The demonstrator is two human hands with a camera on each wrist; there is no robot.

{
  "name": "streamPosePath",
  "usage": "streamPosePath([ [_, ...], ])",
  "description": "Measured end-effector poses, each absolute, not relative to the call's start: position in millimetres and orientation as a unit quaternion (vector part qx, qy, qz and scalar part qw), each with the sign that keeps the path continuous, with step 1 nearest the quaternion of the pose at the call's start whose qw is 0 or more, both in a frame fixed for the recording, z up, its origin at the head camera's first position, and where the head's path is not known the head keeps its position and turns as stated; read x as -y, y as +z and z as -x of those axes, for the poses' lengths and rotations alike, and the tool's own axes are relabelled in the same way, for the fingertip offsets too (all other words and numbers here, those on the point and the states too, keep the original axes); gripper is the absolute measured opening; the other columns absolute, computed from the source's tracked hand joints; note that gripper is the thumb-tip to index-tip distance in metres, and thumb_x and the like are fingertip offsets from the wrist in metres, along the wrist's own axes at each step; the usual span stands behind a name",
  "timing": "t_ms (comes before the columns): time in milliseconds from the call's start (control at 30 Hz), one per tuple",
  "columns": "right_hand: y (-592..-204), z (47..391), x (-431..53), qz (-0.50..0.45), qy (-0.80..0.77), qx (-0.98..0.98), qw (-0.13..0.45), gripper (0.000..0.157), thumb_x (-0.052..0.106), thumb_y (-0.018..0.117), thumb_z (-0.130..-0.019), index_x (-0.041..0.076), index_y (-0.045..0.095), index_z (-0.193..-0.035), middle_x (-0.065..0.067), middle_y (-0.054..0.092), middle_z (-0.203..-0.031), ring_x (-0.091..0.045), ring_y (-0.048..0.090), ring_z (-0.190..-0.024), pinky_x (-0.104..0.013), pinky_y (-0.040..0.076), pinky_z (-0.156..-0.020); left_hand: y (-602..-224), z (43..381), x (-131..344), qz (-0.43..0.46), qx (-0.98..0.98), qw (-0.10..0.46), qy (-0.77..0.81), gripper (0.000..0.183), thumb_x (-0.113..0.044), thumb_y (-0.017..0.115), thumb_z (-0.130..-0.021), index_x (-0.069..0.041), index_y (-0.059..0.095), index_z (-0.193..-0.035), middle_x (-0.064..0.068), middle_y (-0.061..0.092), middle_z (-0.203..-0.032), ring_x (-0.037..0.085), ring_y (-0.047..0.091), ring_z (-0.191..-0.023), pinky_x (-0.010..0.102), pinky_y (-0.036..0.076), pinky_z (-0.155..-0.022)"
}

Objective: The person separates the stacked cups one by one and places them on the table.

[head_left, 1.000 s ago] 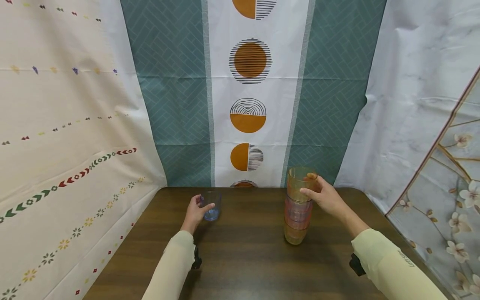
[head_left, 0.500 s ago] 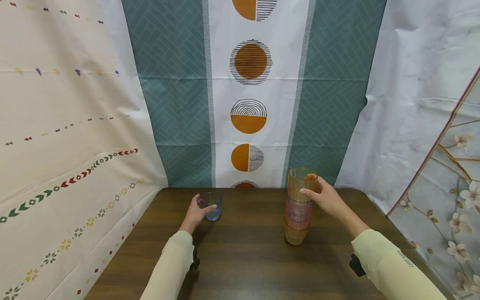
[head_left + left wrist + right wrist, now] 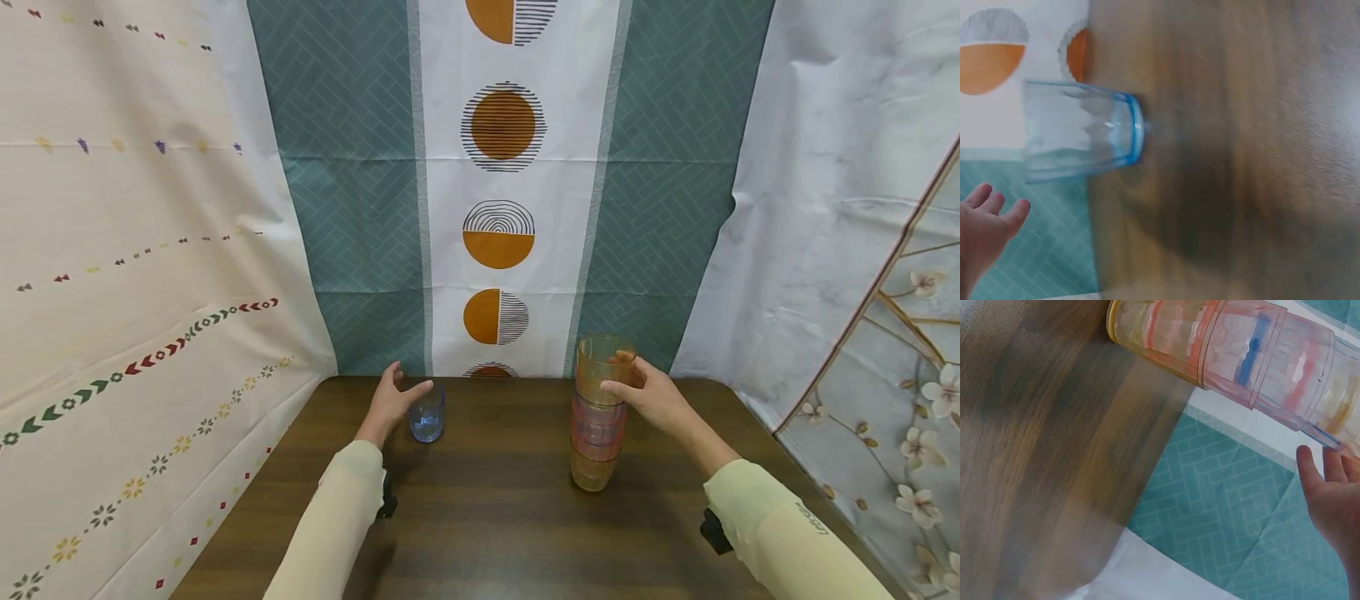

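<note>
A clear blue cup (image 3: 427, 421) stands upright on the dark wooden table (image 3: 487, 508) at the back left. My left hand (image 3: 408, 380) hovers just above and left of it with fingers spread, not touching it. In the left wrist view the blue cup (image 3: 1082, 131) stands apart from the left hand's fingers (image 3: 988, 203). My right hand (image 3: 613, 372) grips the top orange cup (image 3: 603, 362) of a stack of nested coloured cups (image 3: 595, 442), thumb in front and fingers behind. The right wrist view shows the stack (image 3: 1229, 350) with the right hand's fingers (image 3: 1316, 472) beside its upper end.
Patterned cloth backdrops (image 3: 502, 208) hang close behind the table and along both sides. The table's back edge lies just behind both cups. Bare wood stretches between the blue cup and the stack and toward the front.
My left hand has let go of the blue cup and lifted up and back, fingers opening. The cup stays on the table. The right hand and the stack have not moved.
</note>
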State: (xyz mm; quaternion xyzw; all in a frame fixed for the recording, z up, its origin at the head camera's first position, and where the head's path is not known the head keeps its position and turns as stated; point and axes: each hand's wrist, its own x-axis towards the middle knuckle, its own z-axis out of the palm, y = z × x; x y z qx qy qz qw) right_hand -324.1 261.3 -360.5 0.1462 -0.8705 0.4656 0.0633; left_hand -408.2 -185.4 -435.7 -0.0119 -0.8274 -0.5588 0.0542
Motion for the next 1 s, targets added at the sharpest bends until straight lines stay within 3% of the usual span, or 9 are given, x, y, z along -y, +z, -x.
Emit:
streamPosePath([
  [300,-357.7,323.0,-261.4,-0.133,0.482,0.865,0.038,0.079,0.036,0.066,-0.096,-0.001,0.026,-0.154,-0.027,0.043,-0.147,-0.042,0.044,-0.132,-0.056,0.041,-0.103,-397.1,410.8,165.9,0.05,0.829,0.059,-0.553,0.106,-0.056,0.073,-0.084,-0.014,0.012,-0.159,0.014,0.023,-0.161,0.035,0.02,-0.147,0.054,0.026,-0.115],
  [633,-362.3,325.3,-263.9,-0.129,0.514,0.848,0.02,0.077,0.035,0.068,-0.095,0.001,0.028,-0.152,-0.028,0.039,-0.149,-0.043,0.038,-0.136,-0.058,0.036,-0.107,-358.5,411.3,122.6,0.114,0.814,0.061,-0.567,0.097,-0.046,0.074,-0.087,-0.013,0.018,-0.158,0.013,0.031,-0.158,0.031,0.024,-0.147,0.052,0.029,-0.114],
  [767,-364.3,325.7,-263.9,-0.132,0.519,0.844,0.017,0.074,0.035,0.067,-0.095,0.001,0.031,-0.15,-0.027,0.038,-0.149,-0.044,0.037,-0.137,-0.059,0.034,-0.108,-345.5,408.0,103.2,0.138,0.805,0.05,-0.575,0.095,-0.046,0.075,-0.086,-0.016,0.021,-0.158,0.011,0.033,-0.157,0.029,0.025,-0.147,0.054,0.028,-0.114],
  [1000,-364.9,326.0,-264.7,-0.132,0.52,0.843,0.018,0.071,0.036,0.067,-0.096,0.002,0.032,-0.148,-0.026,0.04,-0.149,-0.043,0.037,-0.137,-0.059,0.034,-0.108,-329.0,398.0,69.6,0.183,0.795,0.019,-0.579,0.092,-0.046,0.074,-0.087,-0.015,0.023,-0.157,0.008,0.037,-0.154,0.026,0.028,-0.145,0.049,0.031,-0.114],
])
